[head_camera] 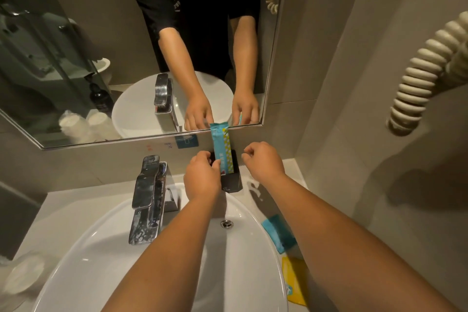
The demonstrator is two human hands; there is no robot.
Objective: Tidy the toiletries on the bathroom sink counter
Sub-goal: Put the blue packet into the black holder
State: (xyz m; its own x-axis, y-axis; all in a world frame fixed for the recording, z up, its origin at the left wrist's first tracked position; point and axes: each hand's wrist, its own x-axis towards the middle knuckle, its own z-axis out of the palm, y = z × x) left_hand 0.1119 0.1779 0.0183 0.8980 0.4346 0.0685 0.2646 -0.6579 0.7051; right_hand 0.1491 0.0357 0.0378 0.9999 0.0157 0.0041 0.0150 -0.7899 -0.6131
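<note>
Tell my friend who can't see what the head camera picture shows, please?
Two bare hands reach over a white sink toward a black holder by the mirror, where a blue packet stands upright. The left hand touches the holder; the right hand hovers beside it. More packets lie on the counter, right.

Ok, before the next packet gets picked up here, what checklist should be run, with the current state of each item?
1. Tall teal packet standing in the black square holder: ok.
2. Left hand clear of the holder: not ok, fingers at its rim.
3. Right hand empty: ok, loosely curled beside the holder.
4. Flat teal packet on the counter put away: not ok.
5. Yellow packet put away: not ok.
6. Room left in the holder: cannot tell.
</note>
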